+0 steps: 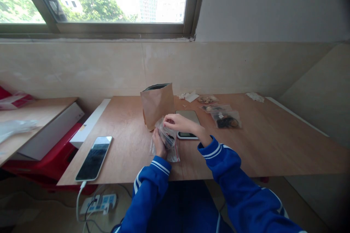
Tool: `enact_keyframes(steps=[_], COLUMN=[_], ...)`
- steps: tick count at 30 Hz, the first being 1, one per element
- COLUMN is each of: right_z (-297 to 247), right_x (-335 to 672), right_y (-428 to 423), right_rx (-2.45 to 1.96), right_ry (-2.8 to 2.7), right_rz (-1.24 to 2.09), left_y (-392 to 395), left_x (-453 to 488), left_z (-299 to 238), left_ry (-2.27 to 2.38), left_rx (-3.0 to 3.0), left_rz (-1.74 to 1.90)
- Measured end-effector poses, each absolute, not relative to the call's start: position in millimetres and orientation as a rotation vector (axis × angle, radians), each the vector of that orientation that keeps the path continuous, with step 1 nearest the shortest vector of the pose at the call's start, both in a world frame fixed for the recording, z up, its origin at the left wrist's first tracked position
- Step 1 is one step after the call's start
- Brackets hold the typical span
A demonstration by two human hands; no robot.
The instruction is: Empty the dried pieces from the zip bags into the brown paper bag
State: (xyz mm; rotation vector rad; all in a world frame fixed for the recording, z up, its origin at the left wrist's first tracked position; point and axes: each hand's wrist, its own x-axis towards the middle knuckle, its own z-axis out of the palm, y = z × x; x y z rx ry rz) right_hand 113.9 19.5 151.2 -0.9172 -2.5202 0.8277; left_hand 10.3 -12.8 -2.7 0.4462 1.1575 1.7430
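Gripping a clear zip bag (165, 139) with dark contents, the left hand (159, 145) closes around its lower part while the right hand (177, 123), fingers curled, pinches its upper part. The bag sits crumpled between both hands, just above the wooden table (131, 149). Just beyond the hands stands a kraft paper bag (158, 105) with a dark lining, almost touching the clear bag. Under the right hand lies a flat digital scale (188, 118). Farther right, small zip bags (225, 119) hold dark and pale pieces. Well left of the left hand lies a smartphone (93, 158), its charging cable (78, 200) dropping below the table edge toward a power strip (98, 204).
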Motion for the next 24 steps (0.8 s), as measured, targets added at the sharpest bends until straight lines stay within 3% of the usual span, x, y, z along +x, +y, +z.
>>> enact_keyframes(steps=[8, 20, 24], right_z=[125, 114, 110], right_x=[114, 131, 131], right_y=[27, 44, 44], right_rx=[-0.926, -0.793, -0.793], right_ry=[-2.771, -2.877, -2.884], right_rz=[0.845, 1.184, 1.126], left_y=[-10, -10, -8], left_x=[9, 13, 11], left_z=[-6, -8, -11], left_ry=[1.130, 1.027, 1.058], left_rx=[0.513, 0.442, 0.464], left_rz=[1.874, 1.821, 1.836])
